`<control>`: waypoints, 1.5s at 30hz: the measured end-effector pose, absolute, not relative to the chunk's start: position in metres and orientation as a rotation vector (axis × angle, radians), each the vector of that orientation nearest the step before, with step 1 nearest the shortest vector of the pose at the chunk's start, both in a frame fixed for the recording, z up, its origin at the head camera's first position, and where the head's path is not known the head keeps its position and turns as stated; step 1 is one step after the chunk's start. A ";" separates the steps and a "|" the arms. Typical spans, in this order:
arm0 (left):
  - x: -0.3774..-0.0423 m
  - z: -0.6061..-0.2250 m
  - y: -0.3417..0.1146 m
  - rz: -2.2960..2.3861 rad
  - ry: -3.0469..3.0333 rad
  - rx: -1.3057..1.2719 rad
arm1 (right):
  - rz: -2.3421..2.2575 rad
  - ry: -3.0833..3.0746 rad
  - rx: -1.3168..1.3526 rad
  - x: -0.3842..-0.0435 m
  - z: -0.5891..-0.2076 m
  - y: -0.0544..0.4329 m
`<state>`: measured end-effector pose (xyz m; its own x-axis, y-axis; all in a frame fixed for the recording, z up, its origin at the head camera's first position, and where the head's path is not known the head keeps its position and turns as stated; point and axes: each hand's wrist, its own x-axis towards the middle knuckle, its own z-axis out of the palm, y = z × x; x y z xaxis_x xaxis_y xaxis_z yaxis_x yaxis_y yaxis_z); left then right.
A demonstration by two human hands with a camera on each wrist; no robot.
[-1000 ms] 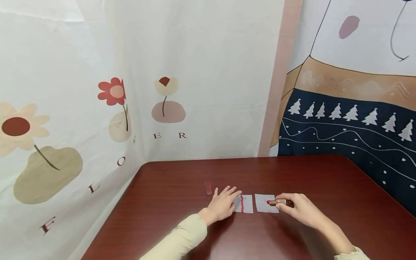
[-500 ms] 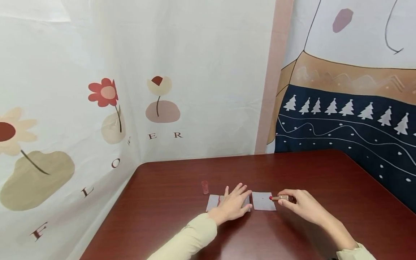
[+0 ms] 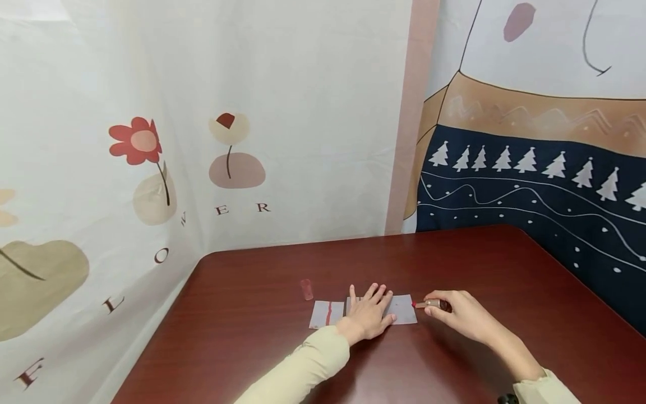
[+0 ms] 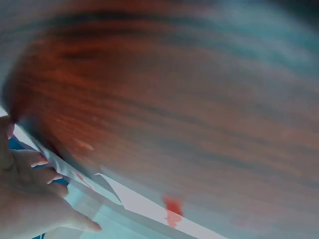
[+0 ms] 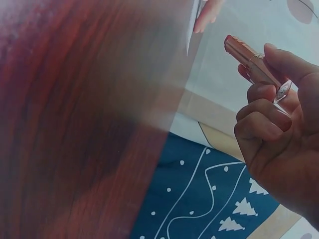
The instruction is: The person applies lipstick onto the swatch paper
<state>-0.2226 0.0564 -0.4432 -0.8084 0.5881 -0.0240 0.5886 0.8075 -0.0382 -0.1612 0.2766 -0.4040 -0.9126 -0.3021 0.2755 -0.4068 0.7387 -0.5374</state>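
Lipstick (image 5: 254, 62), metallic gold with a red tip, sits pinched by the right hand (image 3: 466, 315) just off the right edge of the unstriped white square paper (image 3: 403, 312) — the left hand (image 3: 365, 316), fingers spread and grasping nothing, has moved off the red-striped white paper (image 3: 320, 314) to this sheet's left side, probably steadying it

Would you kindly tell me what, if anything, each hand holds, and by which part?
The right hand holds a lipstick by the end opposite its red tip; the left hand, spread over the papers, grips nothing.
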 end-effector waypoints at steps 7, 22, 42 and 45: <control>-0.214 -0.446 0.051 -0.271 3.002 0.944 | 0.871 -2.792 0.643 -0.171 -0.402 0.266; -0.201 -0.447 0.044 -0.408 2.999 0.958 | 0.771 -2.787 0.714 -0.195 -0.408 0.246; -0.202 -0.448 0.045 -0.519 3.023 1.025 | 0.693 -2.776 0.684 -0.199 -0.413 0.237; -0.201 -0.449 0.044 -0.524 3.017 1.019 | 0.676 -2.780 0.678 -0.199 -0.415 0.236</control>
